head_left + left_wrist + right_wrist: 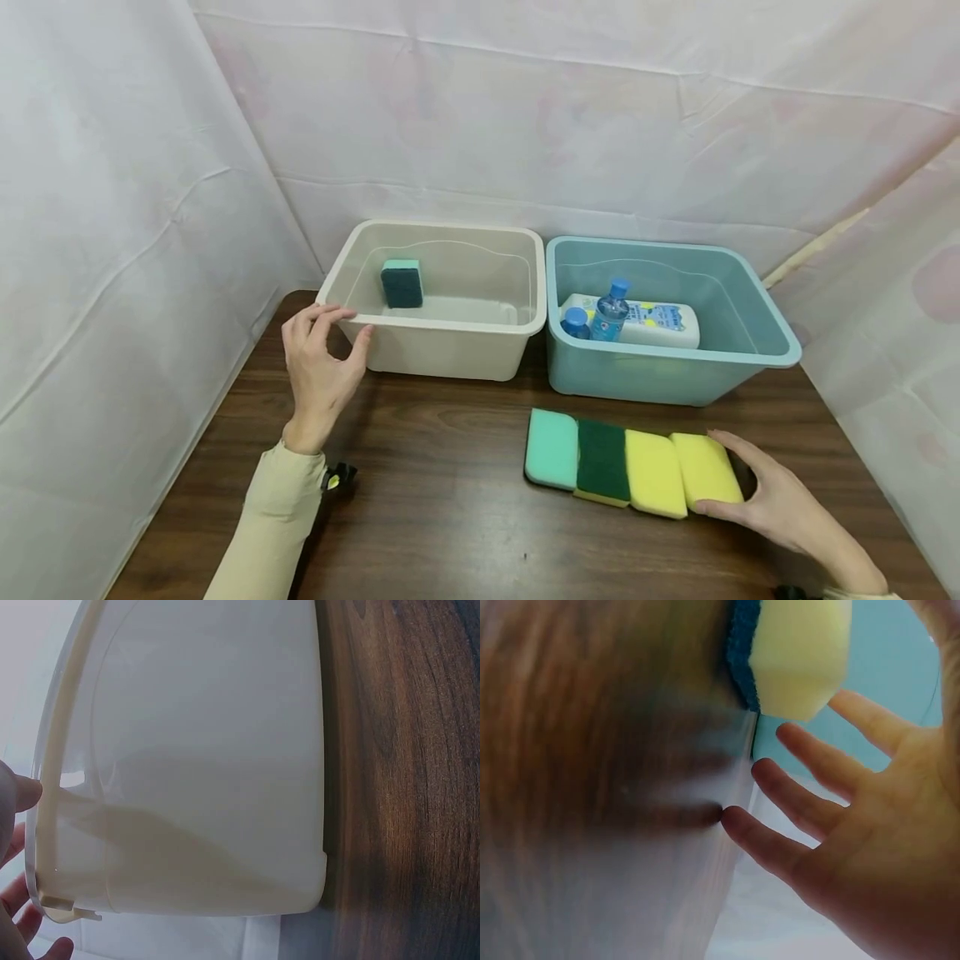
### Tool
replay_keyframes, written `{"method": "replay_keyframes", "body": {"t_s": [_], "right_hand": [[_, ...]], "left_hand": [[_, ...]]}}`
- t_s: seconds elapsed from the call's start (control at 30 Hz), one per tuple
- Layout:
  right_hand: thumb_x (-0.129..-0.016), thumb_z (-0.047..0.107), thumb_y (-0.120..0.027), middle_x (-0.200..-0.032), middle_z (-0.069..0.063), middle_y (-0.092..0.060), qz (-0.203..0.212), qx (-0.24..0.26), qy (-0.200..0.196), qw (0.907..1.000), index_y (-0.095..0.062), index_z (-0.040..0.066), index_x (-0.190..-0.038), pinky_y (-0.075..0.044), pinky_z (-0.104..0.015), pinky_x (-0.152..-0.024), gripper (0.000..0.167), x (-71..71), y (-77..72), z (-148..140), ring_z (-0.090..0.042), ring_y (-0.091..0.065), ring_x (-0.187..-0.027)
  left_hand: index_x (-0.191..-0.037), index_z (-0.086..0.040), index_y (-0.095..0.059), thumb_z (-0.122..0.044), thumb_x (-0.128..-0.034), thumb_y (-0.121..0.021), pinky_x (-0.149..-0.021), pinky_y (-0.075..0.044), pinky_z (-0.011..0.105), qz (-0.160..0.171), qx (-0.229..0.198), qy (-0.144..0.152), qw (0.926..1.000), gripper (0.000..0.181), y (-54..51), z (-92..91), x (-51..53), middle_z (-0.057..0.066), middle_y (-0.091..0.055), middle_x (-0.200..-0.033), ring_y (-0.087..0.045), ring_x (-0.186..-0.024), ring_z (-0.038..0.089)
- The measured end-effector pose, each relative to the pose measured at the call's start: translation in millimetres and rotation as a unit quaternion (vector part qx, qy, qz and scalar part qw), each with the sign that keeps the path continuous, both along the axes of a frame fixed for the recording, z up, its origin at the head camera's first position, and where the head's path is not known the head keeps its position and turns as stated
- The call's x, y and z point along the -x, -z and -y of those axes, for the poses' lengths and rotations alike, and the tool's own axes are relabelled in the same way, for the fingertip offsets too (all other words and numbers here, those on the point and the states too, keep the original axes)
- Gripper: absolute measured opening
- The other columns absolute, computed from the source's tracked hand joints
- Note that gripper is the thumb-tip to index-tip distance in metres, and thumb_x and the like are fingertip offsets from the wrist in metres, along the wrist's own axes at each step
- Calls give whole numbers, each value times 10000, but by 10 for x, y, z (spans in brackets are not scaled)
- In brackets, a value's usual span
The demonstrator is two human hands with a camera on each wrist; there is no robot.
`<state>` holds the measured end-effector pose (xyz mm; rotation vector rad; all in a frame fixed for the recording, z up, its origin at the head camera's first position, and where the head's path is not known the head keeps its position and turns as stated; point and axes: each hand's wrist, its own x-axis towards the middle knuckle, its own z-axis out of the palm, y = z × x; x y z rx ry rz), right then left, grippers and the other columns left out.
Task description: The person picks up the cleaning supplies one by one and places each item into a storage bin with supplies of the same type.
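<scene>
A beige bin (442, 350) stands at the back left; my left hand (322, 367) grips its near left corner, thumb against the outside of the rim. A dark-and-mint sponge (402, 285) stands inside it. On the table lie a mint sponge (552, 450), a sponge with its dark green side up (602, 462), a yellow sponge (656, 473) and, rightmost, another yellow sponge (707, 468). My right hand (780, 500) spans that rightmost one, thumb at its near edge and index finger at its far corner. Its other fingers (802, 806) are straight and spread.
A blue bin (637, 379) stands right of the beige one, holding a white bottle (660, 333) and two blue-capped clear bottles, one upright bottle (611, 312) among them. White sheets (525, 125) hang around the brown table (435, 500).
</scene>
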<state>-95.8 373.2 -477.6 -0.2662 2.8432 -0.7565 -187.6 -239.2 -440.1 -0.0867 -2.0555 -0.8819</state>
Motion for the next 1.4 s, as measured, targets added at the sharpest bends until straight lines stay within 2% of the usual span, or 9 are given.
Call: {"method": "replay_keyframes", "body": {"t_s": [0.43,0.7,1.03,1.07,1.13,1.2,1.23,1.3,1.4], "right_hand": [[-737,512,-960,-1602,-328,-447,-42,-17,-129,9999,-438,64,-1605,-471,-757,-970,1108,-29,40,29,-594,-471,-1389],[-759,501,-949,-1657,-276,-408,-106,54,-190,9997,-450,95,-1606,-472,-761,-965,1064,-36,22,47,-578,-462,-1417],[-748,513,-954,-1566,-289,-509,-349,-39,-79,9994,-554,86,-1514,-488,-715,-952,964,-39,14,51,-554,-518,-1365],[-750,516,-952,-1567,-280,-512,-379,-46,-74,9992,-561,95,-1510,-492,-689,-949,953,-37,15,49,-547,-519,-1367],[-747,514,-955,-1564,-262,-524,-499,-28,-72,9987,-584,117,-1490,-523,-482,-980,921,-31,22,38,-530,-529,-1365],[-745,505,-959,-1565,-248,-530,-593,11,-66,9982,-600,135,-1477,-479,-274,-957,895,-29,25,27,-514,-534,-1359],[-745,505,-959,-1566,-248,-529,-611,18,-63,9981,-603,138,-1474,-473,-265,-949,890,-27,25,24,-514,-534,-1361],[-747,496,-960,-1570,-261,-521,-607,52,-57,9981,-604,130,-1474,-494,-277,-968,889,-27,24,17,-528,-531,-1361],[-760,487,-955,-1587,-299,-486,-479,92,-33,9988,-586,96,-1489,-523,-633,-976,906,-25,14,14,-577,-505,-1375]], "left_hand": [[-1105,-27,-776,-231,-878,-861,-1066,-374,596,40,38,-20,10000,316,12,9,-7,225,-658,-1240,-501,-1251,465],[-1096,-21,-772,-230,-876,-860,-1064,-373,595,22,60,-40,10000,316,12,9,-8,233,-660,-1232,-505,-1241,469],[-1105,-26,-773,-226,-883,-853,-1071,-373,604,48,72,-36,10000,310,15,6,-12,226,-659,-1232,-505,-1249,460],[-1104,-25,-773,-229,-883,-854,-1072,-372,604,55,72,-32,10000,312,15,7,-12,227,-659,-1232,-504,-1250,462],[-1111,-25,-770,-245,-889,-851,-1079,-369,602,91,95,-29,9999,323,8,8,-18,231,-654,-1242,-498,-1257,466],[-1119,-23,-767,-261,-898,-845,-1085,-364,603,136,118,-25,9998,334,3,8,-23,236,-649,-1254,-492,-1267,472],[-1120,-23,-766,-265,-899,-845,-1088,-363,602,151,116,-20,9998,337,2,9,-25,236,-649,-1259,-490,-1270,471],[-1120,-24,-766,-266,-899,-846,-1090,-363,602,163,111,-12,9998,337,-2,8,-30,235,-649,-1264,-490,-1272,471],[-1119,-22,-767,-265,-899,-846,-1091,-362,600,153,106,-10,9998,337,-6,6,-28,235,-650,-1270,-490,-1273,471]]}}
